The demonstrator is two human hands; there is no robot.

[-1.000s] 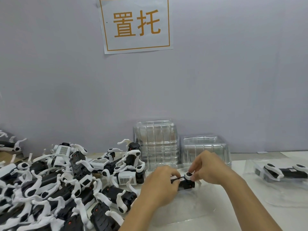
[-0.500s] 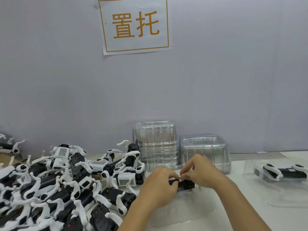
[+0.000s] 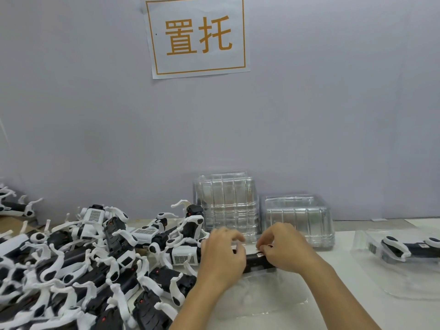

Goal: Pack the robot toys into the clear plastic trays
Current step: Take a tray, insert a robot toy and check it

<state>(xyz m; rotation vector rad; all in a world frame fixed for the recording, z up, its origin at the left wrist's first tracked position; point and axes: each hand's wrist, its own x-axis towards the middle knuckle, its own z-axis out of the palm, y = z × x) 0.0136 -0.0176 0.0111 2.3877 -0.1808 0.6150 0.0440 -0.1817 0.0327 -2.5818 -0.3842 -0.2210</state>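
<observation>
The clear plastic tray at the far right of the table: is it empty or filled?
Filled: the clear plastic tray holds one black-and-white robot toy lying flat.

Both bare forearms reach in from below and meet over the black toy body [image 3: 258,259]. The left hand [image 3: 222,257] is curled round that toy's left end, knuckles up. The right hand [image 3: 284,250] covers its right end, fingers bent down, fingertips [image 3: 262,244] pinching at the top edge. The hands sit close together, not touching.

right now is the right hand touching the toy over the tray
Touching. The head view shows the right hand with fingers curled onto the black toy, no gap visible.
</observation>
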